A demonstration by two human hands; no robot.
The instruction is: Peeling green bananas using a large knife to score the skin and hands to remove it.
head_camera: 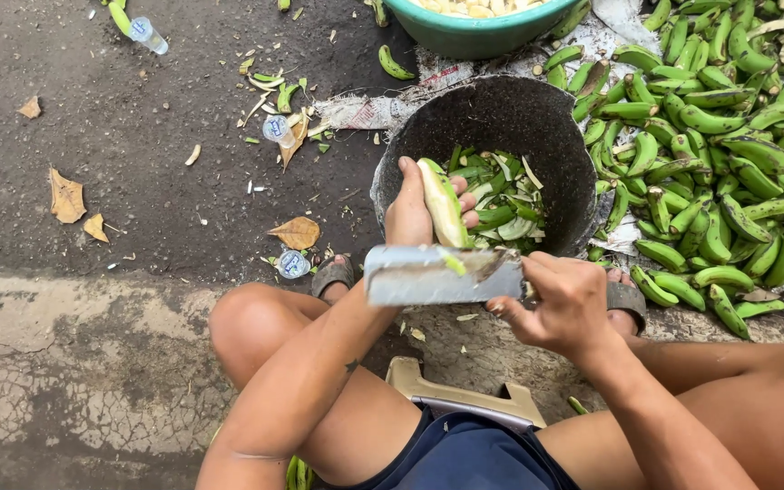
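Observation:
My left hand (413, 210) grips a partly peeled green banana (443, 205), its pale flesh showing, held over the rim of a dark bucket (501, 104). My right hand (563, 304) holds a wide flat metal blade (442, 275) crosswise just below the banana, its edge against the fruit's lower end. Green peel strips (501, 195) fill the bottom of the bucket. A large heap of unpeeled green bananas (719, 154) lies to the right of the bucket.
A teal basin (474, 34) with pale peeled pieces sits beyond the bucket. Plastic cups (147, 32), dry leaves (67, 195) and peel scraps litter the dark ground at left. My bare knees and sandalled feet flank a small stool (465, 395).

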